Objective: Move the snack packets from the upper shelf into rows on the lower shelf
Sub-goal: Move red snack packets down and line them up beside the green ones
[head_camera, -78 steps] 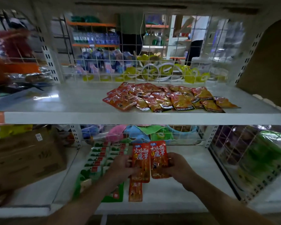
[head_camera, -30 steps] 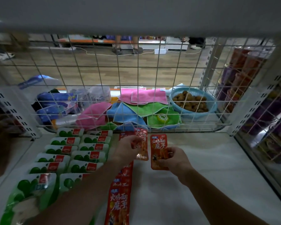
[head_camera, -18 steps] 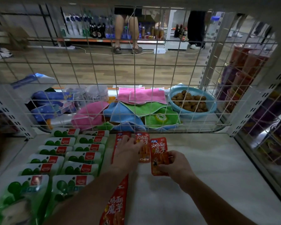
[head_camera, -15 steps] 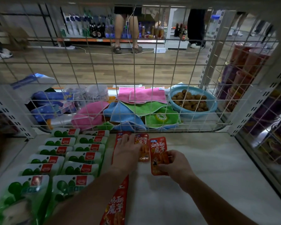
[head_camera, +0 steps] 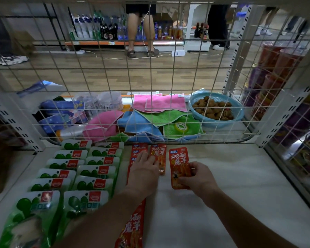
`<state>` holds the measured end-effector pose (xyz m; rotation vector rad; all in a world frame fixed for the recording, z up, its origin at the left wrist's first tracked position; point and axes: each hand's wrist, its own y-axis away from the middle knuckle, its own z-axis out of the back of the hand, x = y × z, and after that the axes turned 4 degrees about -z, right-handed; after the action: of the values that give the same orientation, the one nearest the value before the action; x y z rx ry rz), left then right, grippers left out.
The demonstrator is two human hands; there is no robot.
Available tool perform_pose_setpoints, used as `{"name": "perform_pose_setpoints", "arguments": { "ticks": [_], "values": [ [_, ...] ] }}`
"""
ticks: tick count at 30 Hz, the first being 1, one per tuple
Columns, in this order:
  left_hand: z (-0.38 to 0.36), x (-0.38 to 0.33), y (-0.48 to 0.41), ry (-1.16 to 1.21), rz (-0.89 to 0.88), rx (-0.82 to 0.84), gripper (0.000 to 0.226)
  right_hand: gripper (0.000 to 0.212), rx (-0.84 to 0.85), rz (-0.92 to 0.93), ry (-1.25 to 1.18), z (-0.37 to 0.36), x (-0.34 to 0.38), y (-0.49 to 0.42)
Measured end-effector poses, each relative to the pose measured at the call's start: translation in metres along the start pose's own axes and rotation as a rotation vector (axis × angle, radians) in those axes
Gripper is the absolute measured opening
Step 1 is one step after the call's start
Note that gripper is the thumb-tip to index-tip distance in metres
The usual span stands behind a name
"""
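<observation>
**New red rows start at the back of the lower shelf**

The red packet (head_camera: pixel 179 168) lies flat on the lower shelf (head_camera: pixel 249 194). The right hand (head_camera: pixel 198 178) has a pinching grip on its near right edge, likely to slide it straight. Just left of that grip lies a second red packet (head_camera: pixel 158 157). The left hand (head_camera: pixel 143 171) rests on it with its grip spread flat, likely to stop it sliding. Under and behind that hand, a long red row (head_camera: pixel 134 228) runs toward the person. Farther left, green packets (head_camera: pixel 95 169) sit in neat rows. Past both grips stands the wire back (head_camera: pixel 168 83), so rows begin there.
</observation>
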<state>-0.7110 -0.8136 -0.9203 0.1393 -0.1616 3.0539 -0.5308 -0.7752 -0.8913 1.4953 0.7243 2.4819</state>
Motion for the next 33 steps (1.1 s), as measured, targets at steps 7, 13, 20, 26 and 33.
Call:
{"name": "perform_pose_setpoints", "arguments": {
  "ticks": [7, 13, 20, 26, 33],
  "values": [
    [0.0, -0.004, 0.0, -0.013, 0.052, 0.05, 0.035, 0.054, -0.002, 0.018, 0.014, -0.002, -0.001, -0.001],
    [0.001, -0.005, -0.007, -0.021, 0.017, 0.123, 0.04, 0.053, 0.01, 0.033, 0.022, -0.008, -0.007, -0.001],
    [0.01, 0.006, 0.001, 0.193, 0.046, 0.069, 0.047, 0.042, 0.037, 0.038, -0.002, -0.017, -0.002, -0.004],
    [0.024, 0.041, 0.028, 0.281, 0.077, 0.012, 0.044, 0.043, 0.019, 0.067, -0.037, -0.051, 0.014, -0.015],
    [0.031, 0.071, 0.053, 0.295, 0.069, 0.052, 0.048, 0.037, -0.203, 0.191, 0.288, -0.083, 0.015, -0.018]
  ]
}}
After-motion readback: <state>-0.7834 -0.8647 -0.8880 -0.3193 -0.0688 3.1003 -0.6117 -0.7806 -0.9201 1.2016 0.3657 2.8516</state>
